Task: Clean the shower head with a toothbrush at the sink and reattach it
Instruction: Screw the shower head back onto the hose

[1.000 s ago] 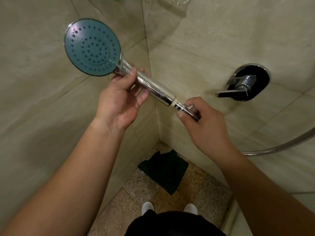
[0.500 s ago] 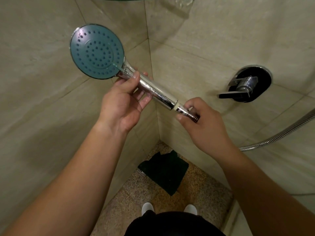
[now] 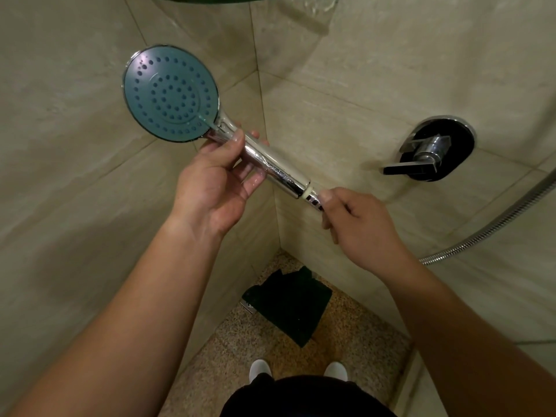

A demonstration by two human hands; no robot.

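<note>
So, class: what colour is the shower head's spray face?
Teal blue-green spray face with darker holes, chrome-rimmed; head view.

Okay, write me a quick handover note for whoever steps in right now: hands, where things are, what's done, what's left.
Left hand: gripping the shower head by its chrome handle, spray face toward the camera.
Right hand: pinched on the hose nut at the handle's base.
Hose trails off right, below the wall valve.
Done or left: cannot tell if the nut is tight; no toothbrush or sink in view.
</note>
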